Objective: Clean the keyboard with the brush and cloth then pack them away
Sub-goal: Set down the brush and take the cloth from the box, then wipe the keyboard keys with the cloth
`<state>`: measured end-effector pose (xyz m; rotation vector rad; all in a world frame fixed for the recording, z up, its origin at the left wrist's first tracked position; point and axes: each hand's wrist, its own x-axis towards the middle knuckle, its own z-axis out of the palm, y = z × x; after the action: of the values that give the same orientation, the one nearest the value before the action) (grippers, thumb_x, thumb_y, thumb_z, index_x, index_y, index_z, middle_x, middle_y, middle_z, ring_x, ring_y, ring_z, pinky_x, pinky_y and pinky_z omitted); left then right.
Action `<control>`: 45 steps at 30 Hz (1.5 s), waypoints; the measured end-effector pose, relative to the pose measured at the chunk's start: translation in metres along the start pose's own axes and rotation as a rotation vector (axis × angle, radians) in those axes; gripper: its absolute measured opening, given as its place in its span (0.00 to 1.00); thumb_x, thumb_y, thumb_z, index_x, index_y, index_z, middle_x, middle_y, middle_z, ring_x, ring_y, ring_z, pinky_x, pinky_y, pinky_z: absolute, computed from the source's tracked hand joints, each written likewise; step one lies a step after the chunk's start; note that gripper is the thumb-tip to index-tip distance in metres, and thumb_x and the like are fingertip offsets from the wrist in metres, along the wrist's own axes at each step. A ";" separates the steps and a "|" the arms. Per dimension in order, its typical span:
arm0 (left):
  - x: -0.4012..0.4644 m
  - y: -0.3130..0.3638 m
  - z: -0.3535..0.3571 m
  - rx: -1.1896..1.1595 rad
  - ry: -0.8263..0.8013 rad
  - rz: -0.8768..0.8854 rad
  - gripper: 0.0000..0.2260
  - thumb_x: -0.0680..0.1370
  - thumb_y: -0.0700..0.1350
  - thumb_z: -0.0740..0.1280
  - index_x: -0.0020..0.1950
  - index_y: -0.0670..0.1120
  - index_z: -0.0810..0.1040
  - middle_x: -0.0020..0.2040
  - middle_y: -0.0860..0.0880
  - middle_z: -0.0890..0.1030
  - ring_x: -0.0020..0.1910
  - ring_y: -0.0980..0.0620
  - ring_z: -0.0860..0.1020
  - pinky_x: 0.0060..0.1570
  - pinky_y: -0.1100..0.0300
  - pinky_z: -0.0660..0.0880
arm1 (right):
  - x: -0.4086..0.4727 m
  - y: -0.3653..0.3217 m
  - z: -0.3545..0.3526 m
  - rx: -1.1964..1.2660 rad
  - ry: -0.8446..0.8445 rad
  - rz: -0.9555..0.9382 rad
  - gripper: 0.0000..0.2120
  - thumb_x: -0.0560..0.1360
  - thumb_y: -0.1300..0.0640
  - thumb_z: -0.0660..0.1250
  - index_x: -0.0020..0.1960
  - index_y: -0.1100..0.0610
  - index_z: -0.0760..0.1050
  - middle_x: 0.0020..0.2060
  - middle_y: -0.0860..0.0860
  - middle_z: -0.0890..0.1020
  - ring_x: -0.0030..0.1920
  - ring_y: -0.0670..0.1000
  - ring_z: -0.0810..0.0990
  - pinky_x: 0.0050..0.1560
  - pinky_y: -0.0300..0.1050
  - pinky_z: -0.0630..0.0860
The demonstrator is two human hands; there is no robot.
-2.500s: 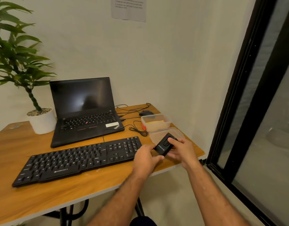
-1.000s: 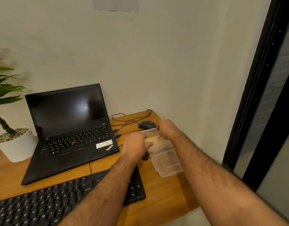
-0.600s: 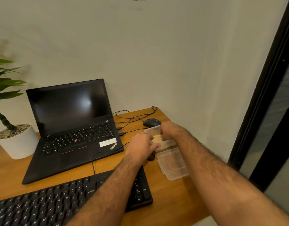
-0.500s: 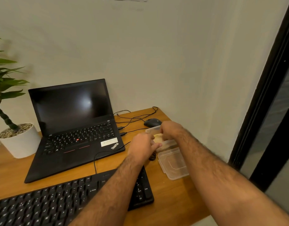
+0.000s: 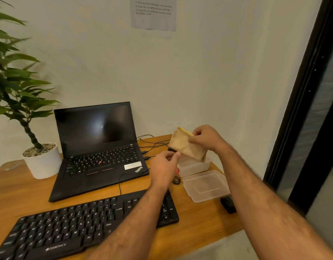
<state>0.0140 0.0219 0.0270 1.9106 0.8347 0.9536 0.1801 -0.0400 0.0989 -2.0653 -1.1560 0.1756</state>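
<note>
A black full-size keyboard (image 5: pixel 83 225) marked "ZEBRONICS" is lying nearest on the wooden counter (image 5: pixel 190 228), with a clear plastic lid (image 5: pixel 206 185) sitting to its right. Above an open clear plastic tub (image 5: pixel 194 166), the right hand (image 5: pixel 206 137) is gripping a folded tan cloth (image 5: pixel 186 145) in the air, while the left hand (image 5: pixel 164 167) is pinching its lower corner. Behind, a black open laptop (image 5: pixel 98 145) reading "ThinkPad" is standing beside a white potted plant (image 5: pixel 30 128). A printed paper sheet (image 5: pixel 153 13), too blurred to read, is hanging on the white wall.

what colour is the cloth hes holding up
Tan-brown, with a yellow edge at the top; the cloth shows only in the head view.
</note>
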 end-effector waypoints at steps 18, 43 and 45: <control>-0.081 0.015 -0.081 -0.577 -0.146 -0.545 0.07 0.82 0.43 0.66 0.55 0.40 0.80 0.45 0.41 0.86 0.41 0.47 0.86 0.38 0.56 0.84 | -0.179 -0.051 0.093 0.223 -0.311 -0.203 0.45 0.69 0.59 0.77 0.76 0.43 0.55 0.61 0.39 0.69 0.62 0.42 0.73 0.59 0.40 0.74; -0.132 -0.095 -0.109 1.011 -0.287 0.100 0.45 0.74 0.77 0.49 0.82 0.49 0.51 0.82 0.50 0.52 0.81 0.51 0.46 0.79 0.47 0.40 | -0.111 -0.026 0.149 -0.417 -0.259 -0.177 0.22 0.81 0.56 0.60 0.75 0.52 0.64 0.78 0.50 0.60 0.78 0.53 0.53 0.78 0.55 0.52; -0.132 -0.096 -0.108 1.006 -0.281 0.101 0.44 0.75 0.76 0.48 0.82 0.48 0.52 0.82 0.50 0.53 0.81 0.51 0.47 0.79 0.47 0.41 | -0.115 -0.028 0.153 -0.369 -0.404 -0.190 0.25 0.82 0.56 0.58 0.78 0.48 0.59 0.79 0.48 0.57 0.79 0.53 0.50 0.77 0.55 0.51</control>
<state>-0.1610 -0.0028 -0.0564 2.8635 1.1715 0.2695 0.0251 -0.0378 -0.0172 -2.2831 -1.7313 0.3180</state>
